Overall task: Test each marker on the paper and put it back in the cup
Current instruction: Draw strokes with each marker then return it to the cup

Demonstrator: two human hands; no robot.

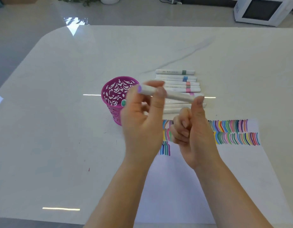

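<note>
- Pinching a white marker (175,95) with the left hand (140,119), thumb in front and fingertips behind, close to its purple-capped end.
- Held roughly level in the air, purple end toward the cup (112,96), other end slanting slightly down to the right, above the row of markers (175,78).
- Blurred along the barrel, so no print or colour band readable on it.
- Curled into the palm on the right hand (192,130), all four fingers with nothing inside them; thumb raised straight, its tip at the marker's right end.
- Cannot tell through the blur whether that thumb presses the end or only sits in front of it.
- Standing upright just left of the left hand, a pink cut-out cup with one teal-capped marker (124,102) leaning inside.
- Lying side by side on the table (60,129) behind the hands, white markers with green, blue, orange and pink bands, near ones partly hidden.
- Spread under the wrists, white paper (233,170) with two long rows of coloured strokes along its far edge and a short third row at the left.
- Sitting on the floor beyond the table's far right corner, a white microwave (261,11).
</note>
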